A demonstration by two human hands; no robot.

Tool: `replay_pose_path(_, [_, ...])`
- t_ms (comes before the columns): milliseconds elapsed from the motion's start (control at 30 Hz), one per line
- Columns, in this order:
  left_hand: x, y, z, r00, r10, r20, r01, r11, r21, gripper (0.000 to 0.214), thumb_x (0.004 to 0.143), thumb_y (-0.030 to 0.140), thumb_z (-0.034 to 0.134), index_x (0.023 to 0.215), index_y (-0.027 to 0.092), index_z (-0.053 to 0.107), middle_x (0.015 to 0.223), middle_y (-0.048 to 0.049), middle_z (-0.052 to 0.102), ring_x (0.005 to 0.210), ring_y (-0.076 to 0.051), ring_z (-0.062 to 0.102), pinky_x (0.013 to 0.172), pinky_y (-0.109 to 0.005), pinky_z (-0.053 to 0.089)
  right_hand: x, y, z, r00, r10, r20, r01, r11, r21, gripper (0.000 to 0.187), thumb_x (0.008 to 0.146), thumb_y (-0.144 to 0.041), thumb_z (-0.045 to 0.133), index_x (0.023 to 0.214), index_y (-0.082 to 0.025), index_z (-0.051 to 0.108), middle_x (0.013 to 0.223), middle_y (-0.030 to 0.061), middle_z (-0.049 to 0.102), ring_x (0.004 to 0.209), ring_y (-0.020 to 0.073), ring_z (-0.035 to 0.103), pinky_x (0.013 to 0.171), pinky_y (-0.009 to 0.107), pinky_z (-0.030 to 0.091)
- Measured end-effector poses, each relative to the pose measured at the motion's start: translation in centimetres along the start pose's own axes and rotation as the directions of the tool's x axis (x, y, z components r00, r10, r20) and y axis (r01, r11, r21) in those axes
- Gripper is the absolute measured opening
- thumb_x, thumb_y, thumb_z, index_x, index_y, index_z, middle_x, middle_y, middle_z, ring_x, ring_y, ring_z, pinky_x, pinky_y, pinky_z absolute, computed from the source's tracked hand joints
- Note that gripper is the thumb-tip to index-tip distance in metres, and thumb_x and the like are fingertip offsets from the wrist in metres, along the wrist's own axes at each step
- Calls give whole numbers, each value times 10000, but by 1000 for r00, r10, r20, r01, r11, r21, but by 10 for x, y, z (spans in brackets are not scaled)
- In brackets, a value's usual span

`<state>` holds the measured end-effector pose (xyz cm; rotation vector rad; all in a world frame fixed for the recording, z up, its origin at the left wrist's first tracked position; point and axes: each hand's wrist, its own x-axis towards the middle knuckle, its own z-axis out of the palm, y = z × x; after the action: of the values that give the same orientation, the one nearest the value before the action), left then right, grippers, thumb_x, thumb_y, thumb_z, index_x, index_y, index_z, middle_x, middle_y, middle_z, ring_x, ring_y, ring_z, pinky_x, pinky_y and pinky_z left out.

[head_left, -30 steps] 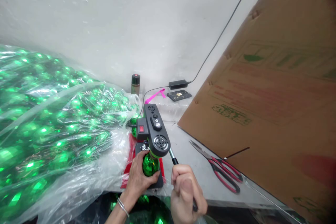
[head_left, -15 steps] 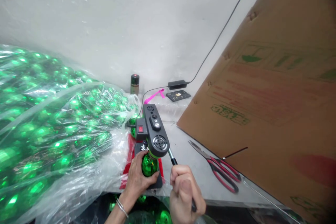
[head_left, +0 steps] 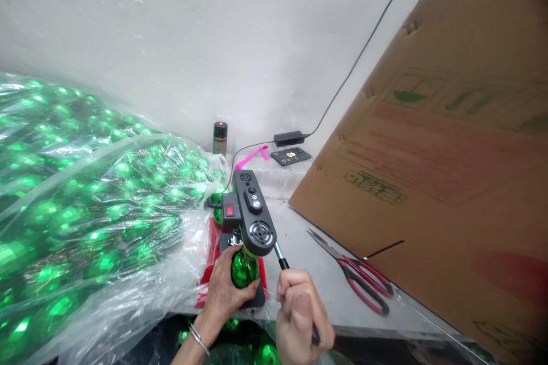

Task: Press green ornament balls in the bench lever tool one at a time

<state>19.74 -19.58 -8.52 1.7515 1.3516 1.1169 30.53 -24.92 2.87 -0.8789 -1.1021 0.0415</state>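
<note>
A small dark grey press machine [head_left: 252, 214] with a red switch stands on a black base near the table's front edge. Under its head sits a shiny green ball [head_left: 242, 270]. My left hand [head_left: 223, 291] is wrapped round that ball and holds it in place on the base. My right hand [head_left: 302, 316] is closed in a fist on the machine's black lever handle [head_left: 283, 262], which slants down toward me from the machine's right side.
A large clear plastic bag of green balls [head_left: 85, 205] fills the left. Red-handled scissors [head_left: 357, 278] lie on the table to the right, beside a big tilted cardboard sheet [head_left: 436, 148]. A spray can [head_left: 220, 137], a power adapter [head_left: 290, 138] and a small black device [head_left: 292, 155] sit by the wall.
</note>
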Motion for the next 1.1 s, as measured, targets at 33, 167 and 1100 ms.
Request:
replay_pose_path(33, [0, 1, 0, 1000, 0, 1, 0, 1000, 1, 643, 718, 315, 811, 1333, 189, 670, 1239, -151, 789, 1185, -386, 767, 1065, -630, 619, 0, 0, 0, 1000, 7, 2, -7, 1000, -2, 392, 1113, -162, 481, 725, -220, 488, 651, -34, 494, 613, 118, 534, 550, 262, 387])
replay_pose_path(167, [1, 2, -1, 1000, 4, -7, -4, 1000, 15, 628, 710, 291, 812, 1318, 203, 684, 1229, -135, 792, 1164, -373, 774, 1046, -601, 636, -1, 0, 1, 1000, 20, 2, -20, 1000, -8, 396, 1115, -175, 478, 723, -221, 491, 667, -29, 515, 597, 116, 522, 536, 262, 379])
replay_pose_path(1100, [-1, -3, 2, 1000, -27, -15, 27, 998, 61, 729, 691, 296, 854, 1373, 165, 631, 1271, -173, 794, 1190, -398, 780, 1047, -615, 638, -2, 3, 2, 1000, 4, -13, -4, 1000, 21, 425, 1123, -167, 446, 701, -220, 472, 672, -35, 502, 619, 103, 509, 539, 234, 401])
